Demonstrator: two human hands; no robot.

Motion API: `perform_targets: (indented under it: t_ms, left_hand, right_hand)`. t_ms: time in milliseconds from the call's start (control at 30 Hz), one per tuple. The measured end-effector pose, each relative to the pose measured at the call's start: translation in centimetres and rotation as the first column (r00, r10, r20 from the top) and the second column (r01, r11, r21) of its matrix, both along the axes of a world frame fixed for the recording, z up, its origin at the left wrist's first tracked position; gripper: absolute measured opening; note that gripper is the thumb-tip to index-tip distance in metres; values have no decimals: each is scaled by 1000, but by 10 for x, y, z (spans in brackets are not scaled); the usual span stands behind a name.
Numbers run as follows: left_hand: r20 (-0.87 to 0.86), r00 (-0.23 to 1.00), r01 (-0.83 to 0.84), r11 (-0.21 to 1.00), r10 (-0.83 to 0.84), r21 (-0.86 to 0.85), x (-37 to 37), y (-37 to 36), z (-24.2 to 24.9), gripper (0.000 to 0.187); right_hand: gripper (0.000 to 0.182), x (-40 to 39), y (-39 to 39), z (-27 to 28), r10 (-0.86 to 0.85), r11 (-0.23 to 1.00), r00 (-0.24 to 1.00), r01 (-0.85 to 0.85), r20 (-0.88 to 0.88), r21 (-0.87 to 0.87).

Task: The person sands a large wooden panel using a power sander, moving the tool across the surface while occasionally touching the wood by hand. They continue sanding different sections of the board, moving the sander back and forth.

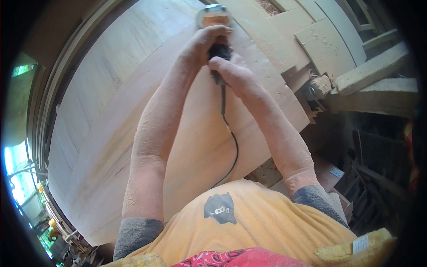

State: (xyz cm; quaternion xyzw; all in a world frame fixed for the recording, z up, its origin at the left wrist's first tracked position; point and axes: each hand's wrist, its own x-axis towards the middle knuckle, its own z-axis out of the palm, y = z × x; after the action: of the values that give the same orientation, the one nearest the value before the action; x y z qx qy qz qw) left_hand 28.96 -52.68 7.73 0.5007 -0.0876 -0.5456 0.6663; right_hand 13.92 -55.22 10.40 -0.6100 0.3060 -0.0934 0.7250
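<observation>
Both arms stretch forward over a broad wooden panel, holding a corded angle grinder at its far part. The tool has an orange front, a black body and a round, shiny head that is blurred. My left hand is closed around the front of the body, just behind the head. Farther back, my right hand wraps the rear of the black body. A black cord runs from the tool back over the panel towards my shirt. The head is over the panel's surface; its underside is hidden.
Pale boards with wood shavings lie at the upper right. Thick timber beams stick out beside them, above a dark area with scattered wood. A curved wooden edge borders the panel on the left. Fine dust coats my forearms.
</observation>
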Motion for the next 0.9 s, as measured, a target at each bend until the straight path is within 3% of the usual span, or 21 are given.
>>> perform_targets:
  t_ms: [100,200,300,400,433,467,500,567,600,667,767,833,867,900]
  left_hand:
    - [0,1000,-19,999,19,-32,-1,-21,-11,24]
    - [-71,983,-172,983,167,-64,1,-16,-4,26]
    - [-53,950,-311,947,308,-80,8,41,-3,25]
    - [-8,937,-349,936,349,-50,13,130,-7,33]
    - [-18,916,-402,915,402,-42,13,158,-17,32]
    - [-28,892,-451,892,450,-37,12,187,-23,32]
    - [-20,835,-550,835,550,18,6,212,-15,28]
    - [-29,728,-682,728,685,69,-2,248,0,27]
    - [-52,684,-723,686,727,78,-4,260,2,29]
    - [-68,651,-748,654,756,113,-9,267,13,32]
    - [-65,697,-709,700,714,90,-8,245,-1,31]
    - [-3,774,-631,772,633,78,-7,213,-7,28]
    - [-35,820,-572,814,572,-102,-11,195,-16,29]
    - [-37,839,-542,827,543,-150,-15,167,-14,31]
  right_hand:
    - [41,-5,-10,-4,-43,998,998,45,43,-50]
    - [39,6,-17,5,-17,997,986,5,-167,-72]
    - [39,23,6,2,244,969,964,-246,-106,-12]
    - [36,38,73,-2,348,937,935,-350,-62,-8]
    - [33,40,90,-4,432,894,900,-436,53,106]
    - [29,44,105,-13,521,850,853,-522,41,69]
    - [27,49,123,-11,581,809,813,-581,24,88]
    - [26,66,149,-24,680,706,712,-700,175,106]
    - [26,70,158,-20,707,696,702,-712,86,87]
    - [27,70,165,-8,738,674,667,-736,-101,65]
    - [28,60,146,-20,690,719,722,-692,51,65]
    - [29,49,115,-11,649,757,761,-648,18,84]
    - [30,42,96,-6,630,773,777,-627,3,95]
    - [31,33,78,-1,559,827,828,-555,-41,88]
